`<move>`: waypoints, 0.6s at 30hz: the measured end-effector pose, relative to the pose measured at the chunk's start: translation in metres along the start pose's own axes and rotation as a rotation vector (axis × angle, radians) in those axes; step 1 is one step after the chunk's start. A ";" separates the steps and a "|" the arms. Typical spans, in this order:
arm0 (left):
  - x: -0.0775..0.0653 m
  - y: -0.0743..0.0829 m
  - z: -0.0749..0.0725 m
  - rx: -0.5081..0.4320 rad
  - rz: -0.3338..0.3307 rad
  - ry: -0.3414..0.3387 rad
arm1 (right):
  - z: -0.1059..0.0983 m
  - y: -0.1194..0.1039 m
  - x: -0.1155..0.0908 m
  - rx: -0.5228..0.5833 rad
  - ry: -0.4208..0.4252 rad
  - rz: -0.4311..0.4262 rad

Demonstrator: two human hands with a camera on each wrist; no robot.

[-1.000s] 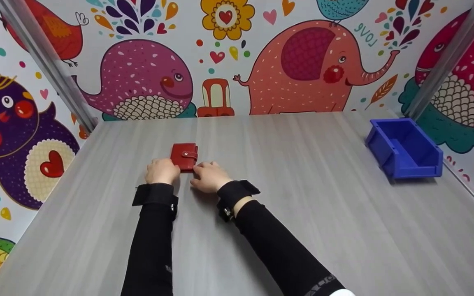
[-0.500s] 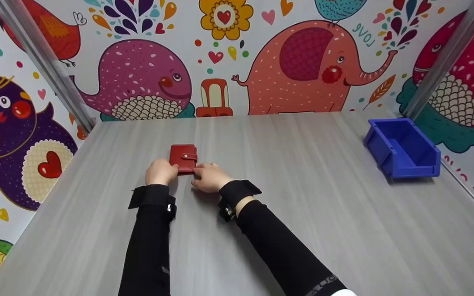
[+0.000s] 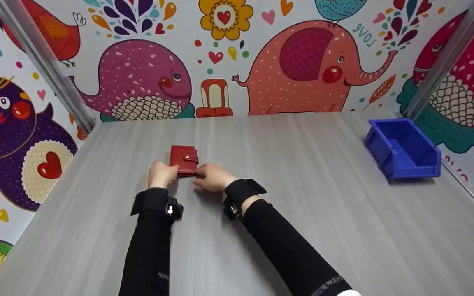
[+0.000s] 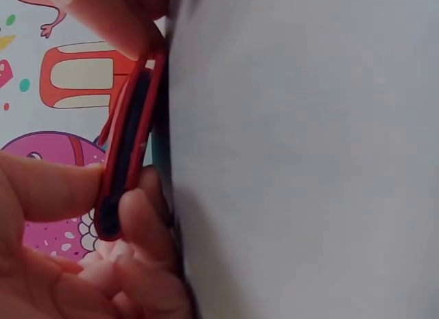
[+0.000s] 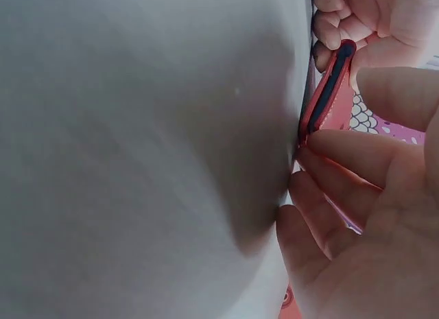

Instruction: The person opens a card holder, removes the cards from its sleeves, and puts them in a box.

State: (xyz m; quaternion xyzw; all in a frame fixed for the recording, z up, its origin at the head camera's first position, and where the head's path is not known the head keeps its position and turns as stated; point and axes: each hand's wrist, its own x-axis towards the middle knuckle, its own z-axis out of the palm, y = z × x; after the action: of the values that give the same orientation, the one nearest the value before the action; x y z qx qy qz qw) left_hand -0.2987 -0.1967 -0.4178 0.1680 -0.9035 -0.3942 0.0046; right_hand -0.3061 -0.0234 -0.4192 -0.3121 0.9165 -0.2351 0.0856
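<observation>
Red wallet (image 3: 184, 158) sits at two o'clock from the left hand (image 3: 162, 174), which pinches its near left corner, thumb on top, fingers under, that side tipped up. At four o'clock, the right hand's (image 3: 214, 177) straight fingers touch it.

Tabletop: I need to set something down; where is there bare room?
The widest free patch spans between the right hand and the blue bin. Bare tabletop also lies between the red wallet and the back wall, and between the left hand and the left wall. It is crowded at the wallet, which both hands touch.
</observation>
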 end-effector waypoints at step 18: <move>-0.007 0.008 0.011 -0.348 -0.049 -0.069 | -0.014 0.019 -0.014 0.219 0.086 0.101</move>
State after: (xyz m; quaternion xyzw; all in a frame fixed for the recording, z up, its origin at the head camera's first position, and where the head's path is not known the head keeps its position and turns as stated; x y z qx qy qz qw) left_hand -0.2955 -0.1819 -0.4190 0.1730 -0.8170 -0.5501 -0.0070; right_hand -0.3095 0.0041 -0.4161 -0.2440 0.9027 -0.3424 0.0916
